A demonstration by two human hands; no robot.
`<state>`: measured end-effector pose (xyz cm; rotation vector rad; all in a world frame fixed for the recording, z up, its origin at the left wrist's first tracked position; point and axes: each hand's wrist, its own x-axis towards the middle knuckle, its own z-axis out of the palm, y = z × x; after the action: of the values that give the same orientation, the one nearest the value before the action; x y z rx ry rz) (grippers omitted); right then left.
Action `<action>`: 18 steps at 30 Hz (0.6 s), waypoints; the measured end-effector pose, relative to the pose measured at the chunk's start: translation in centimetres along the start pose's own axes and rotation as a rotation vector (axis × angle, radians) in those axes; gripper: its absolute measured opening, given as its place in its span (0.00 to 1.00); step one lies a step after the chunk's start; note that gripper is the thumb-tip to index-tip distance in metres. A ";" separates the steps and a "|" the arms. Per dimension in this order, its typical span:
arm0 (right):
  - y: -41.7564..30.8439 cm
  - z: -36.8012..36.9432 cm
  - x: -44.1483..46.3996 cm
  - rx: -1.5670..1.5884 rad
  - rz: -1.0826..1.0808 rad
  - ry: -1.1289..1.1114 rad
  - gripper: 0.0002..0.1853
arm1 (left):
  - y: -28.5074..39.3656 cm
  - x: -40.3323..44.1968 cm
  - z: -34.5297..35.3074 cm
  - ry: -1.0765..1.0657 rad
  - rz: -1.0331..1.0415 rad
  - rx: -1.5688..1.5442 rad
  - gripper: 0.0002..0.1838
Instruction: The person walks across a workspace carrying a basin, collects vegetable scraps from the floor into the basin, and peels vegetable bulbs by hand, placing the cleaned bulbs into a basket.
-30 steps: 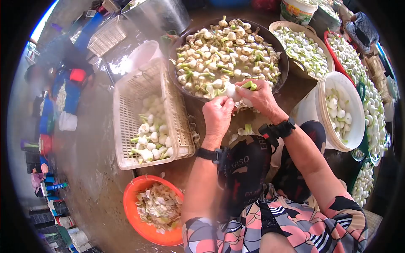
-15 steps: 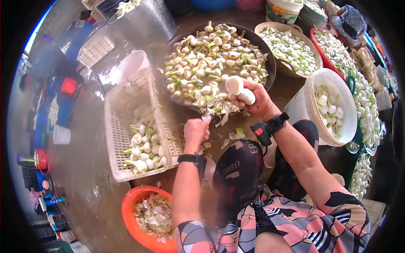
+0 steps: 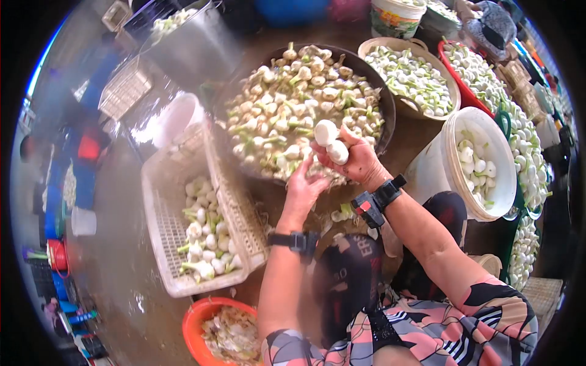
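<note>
My right hand (image 3: 360, 160) is closed around two white peeled garlic bulbs (image 3: 331, 141), held over the near rim of a dark round tub. Just left of it and slightly lower is my left hand (image 3: 303, 186), its thumb apart from fingers that reach up toward the bulbs. I cannot tell whether those fingertips touch them. The dark tub (image 3: 390, 104) holds a heap of unpeeled, brownish garlic in water. Below my hands, loose skins and trimmings (image 3: 343, 213) lie on the floor.
To the left stands a white plastic crate (image 3: 160, 235) with peeled garlic; an orange basin (image 3: 190, 323) of skins is below it. On the right are a white bucket (image 3: 421, 171) with bulbs, a beige tub (image 3: 455, 91) and a red basin (image 3: 448, 58), both full. Another person's patterned hat (image 3: 491, 27) shows behind.
My left hand has risen and moved right, close to my right hand, its fingers now apart. My right hand still grips the bulbs, turned and shifted slightly. The whole view has shifted a little.
</note>
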<state>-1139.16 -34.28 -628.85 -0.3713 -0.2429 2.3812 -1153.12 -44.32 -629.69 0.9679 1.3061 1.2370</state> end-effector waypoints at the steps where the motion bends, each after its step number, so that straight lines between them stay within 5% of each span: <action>1: -0.8 -1.5 1.3 -0.016 -0.016 0.055 0.25 | -0.7 0.4 -1.0 0.036 -0.061 0.015 0.30; 4: -7.5 -1.1 2.6 0.035 -0.380 0.128 0.23 | -2.3 0.1 -2.2 0.146 -0.157 0.065 0.21; 6: -14.2 -3.2 5.6 0.293 -0.572 -0.146 0.33 | -4.3 1.5 -4.3 0.222 -0.203 0.078 0.19; 7: -16.6 -3.3 6.6 0.100 -0.773 0.039 0.38 | -5.1 2.0 -4.7 0.249 -0.217 0.070 0.19; 8: -16.3 -0.9 6.8 0.271 -0.732 0.328 0.38 | -5.4 2.1 -4.8 0.276 -0.231 0.063 0.18; 10: -15.5 -3.3 8.9 -0.032 -0.668 0.397 0.35 | -5.9 2.3 -4.6 0.293 -0.230 0.031 0.16; 12: -13.7 -7.1 11.9 -0.533 -0.388 0.199 0.20 | -5.7 2.6 -4.0 0.286 -0.210 -0.030 0.15; 13: -11.7 -9.0 13.3 -1.136 -0.408 0.023 0.16 | -5.6 2.7 -3.8 0.270 -0.220 -0.054 0.14; 14: -8.9 -6.5 13.3 -1.137 -0.104 0.336 0.18 | -5.7 2.6 -3.6 0.268 -0.223 -0.062 0.13; 15: -7.5 -6.7 14.1 -1.711 -0.050 0.200 0.22 | -5.7 2.4 -3.2 0.265 -0.220 -0.072 0.12; 16: -6.4 -7.8 15.8 -2.070 0.230 0.150 0.26 | -5.7 2.2 -3.1 0.262 -0.217 -0.082 0.11; 18: -2.8 -9.1 16.5 -2.257 -0.001 0.105 0.27 | -5.6 1.7 -4.0 0.275 -0.232 -0.105 0.10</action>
<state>-1146.15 -20.47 -639.94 -1.2924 -2.6489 0.9334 -1156.73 -43.98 -635.83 0.5663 1.5029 1.2732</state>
